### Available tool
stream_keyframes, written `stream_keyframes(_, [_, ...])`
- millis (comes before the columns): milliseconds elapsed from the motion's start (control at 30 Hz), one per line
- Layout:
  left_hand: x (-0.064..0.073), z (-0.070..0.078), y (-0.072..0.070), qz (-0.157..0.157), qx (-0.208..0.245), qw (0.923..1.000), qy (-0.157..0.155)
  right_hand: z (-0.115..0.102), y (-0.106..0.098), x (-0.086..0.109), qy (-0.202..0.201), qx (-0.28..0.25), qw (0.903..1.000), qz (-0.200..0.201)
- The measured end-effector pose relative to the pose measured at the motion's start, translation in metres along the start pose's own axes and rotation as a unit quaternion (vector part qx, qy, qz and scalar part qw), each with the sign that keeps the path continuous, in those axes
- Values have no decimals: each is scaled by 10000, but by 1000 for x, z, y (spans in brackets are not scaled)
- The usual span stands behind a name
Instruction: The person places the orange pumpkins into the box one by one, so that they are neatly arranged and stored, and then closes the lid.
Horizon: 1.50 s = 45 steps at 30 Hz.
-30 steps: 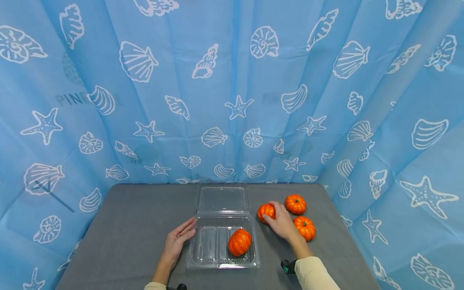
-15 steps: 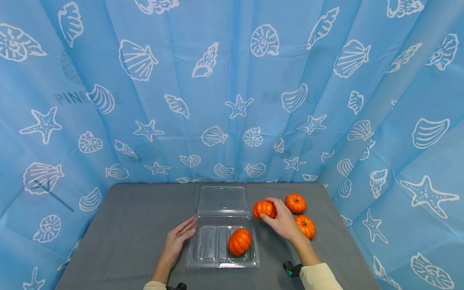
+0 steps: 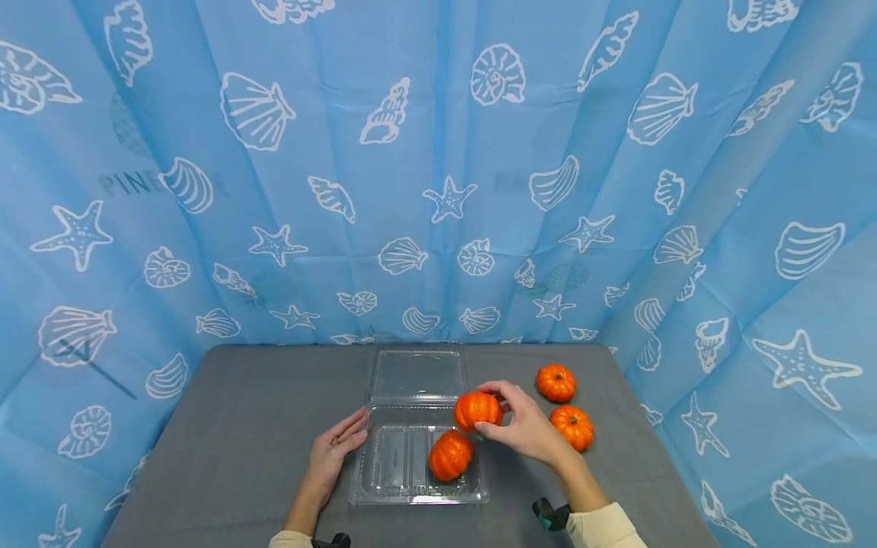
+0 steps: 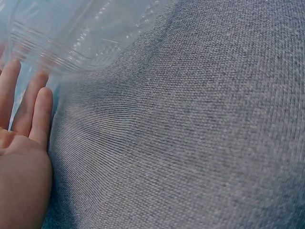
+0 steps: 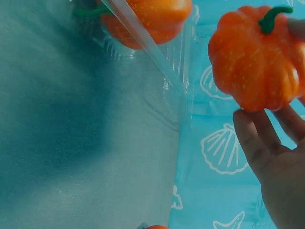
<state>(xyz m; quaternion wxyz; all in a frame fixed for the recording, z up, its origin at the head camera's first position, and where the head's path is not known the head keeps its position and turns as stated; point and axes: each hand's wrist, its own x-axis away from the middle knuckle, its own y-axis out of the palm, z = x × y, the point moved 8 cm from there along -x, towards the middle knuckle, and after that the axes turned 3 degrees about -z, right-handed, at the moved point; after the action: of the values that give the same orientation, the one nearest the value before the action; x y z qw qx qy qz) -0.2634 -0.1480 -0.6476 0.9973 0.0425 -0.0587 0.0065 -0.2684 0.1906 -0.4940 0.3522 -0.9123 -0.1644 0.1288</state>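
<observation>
My right hand (image 3: 524, 430) holds a small orange toy pumpkin (image 3: 477, 411) by its side, over the right edge of a clear plastic clamshell container (image 3: 419, 499). In the right wrist view, thumb and fingers grip this ribbed pumpkin (image 5: 252, 64), its green stem showing. A second pumpkin (image 3: 450, 455) lies on its side in the container's right half. At the container's left wall rests my left hand (image 3: 330, 457), fingers extended. The left wrist view shows those straight fingers (image 4: 42, 112) against the clear plastic wall (image 4: 62, 52).
Two more pumpkins, one farther back (image 3: 556, 383) and one nearer (image 3: 572, 427), sit on the grey cloth to the right. The container's lid (image 3: 419, 374) lies folded back behind it. A blue shell-patterned curtain (image 3: 438, 190) surrounds the table's back and sides.
The right hand has lifted the pumpkin off the table and carried it left to the container's right edge. The left hand has stayed at the container's left side.
</observation>
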Motion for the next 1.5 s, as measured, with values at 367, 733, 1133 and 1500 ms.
stream_keyframes(367, [0,-3,-4,61,-45,10000,-22,-12,17,1,-578,-617,9941,-683])
stream_keyframes(733, [0,-4,-3,60,117,9999,-86,-24,38,9,-535,-861,9832,-1520])
stream_keyframes(1133, [0,-1,-1,45,50,9999,145,-19,59,19,-436,-973,9723,-2081])
stream_keyframes(1500, [2,1,0,-52,158,9999,36,-27,47,12,-901,-315,9913,-911])
